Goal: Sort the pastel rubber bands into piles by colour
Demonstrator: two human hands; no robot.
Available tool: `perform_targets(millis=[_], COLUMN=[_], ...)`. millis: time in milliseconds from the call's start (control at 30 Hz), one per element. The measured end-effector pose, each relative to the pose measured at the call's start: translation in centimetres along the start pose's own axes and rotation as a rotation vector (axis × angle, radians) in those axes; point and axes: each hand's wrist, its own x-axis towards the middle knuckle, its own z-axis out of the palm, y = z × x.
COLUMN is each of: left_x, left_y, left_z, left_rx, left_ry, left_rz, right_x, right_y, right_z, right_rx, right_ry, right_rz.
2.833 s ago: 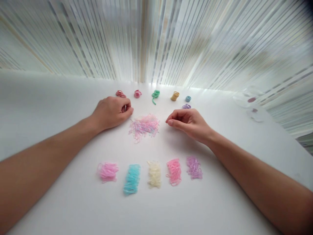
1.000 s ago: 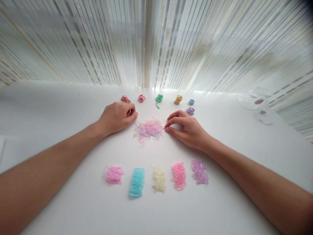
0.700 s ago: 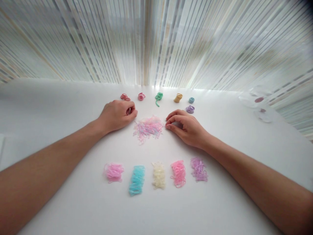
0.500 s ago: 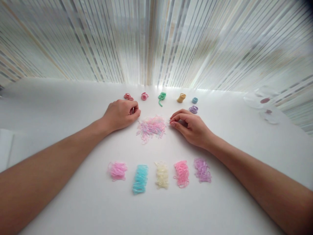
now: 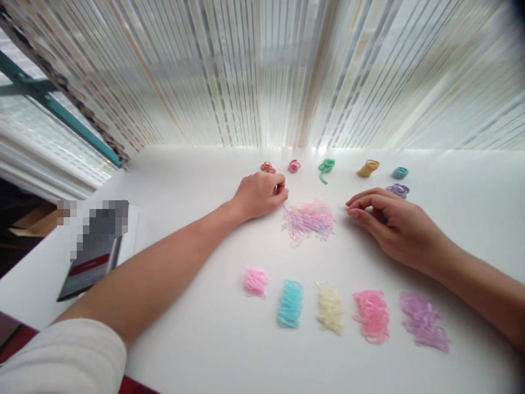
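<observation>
A mixed pile of thin pastel loop bands (image 5: 310, 219) is set mid-table, loose on the white tabletop (image 5: 192, 350), btwn the two hands. The L hand (image 5: 260, 195) is rested just beside the pile's L end, fingers curled, thumb & index close; whether a band is gripped can't be told. The R hand (image 5: 394, 224) is held near the R end, thumb & index tips almost meeting; again, a pinched band can't be confirmed.

Nearer the viewer, sorted bundles are lined up L to R: light-pink (image 5: 255, 282), turquoise (image 5: 290, 304), cream (image 5: 330, 308), coral-pink (image 5: 372, 316), lilac (image 5: 424, 321). Along the back, coils are spaced out: red (image 5: 268, 167), pink (image 5: 294, 166), green w/ loose tail (image 5: 327, 167), mustard (image 5: 368, 168), blue (image 5: 400, 173); the purple coil (image 5: 398, 190) is placed just behind the R hand.

The far edge is bordered by a striped curtain (image 5: 246, 65). By the L edge a tablet-like device (image 5: 88, 262), partly pixelated, is overlapped by the L forearm (image 5: 164, 273). A strip of tabletop is seen btwn pile & bundles.
</observation>
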Motion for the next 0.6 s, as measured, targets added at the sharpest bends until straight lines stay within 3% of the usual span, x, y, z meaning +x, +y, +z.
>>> perform_targets(millis=[600], left_x=[0.5], left_y=[-0.3], left_z=[-0.6], left_rx=[0.084], left_ry=[0.006], left_rz=[-0.002], right_x=[0.4], right_y=[-1.2], right_z=[-0.4], right_rx=[0.018], right_ry=[-0.025], right_rz=[-0.121])
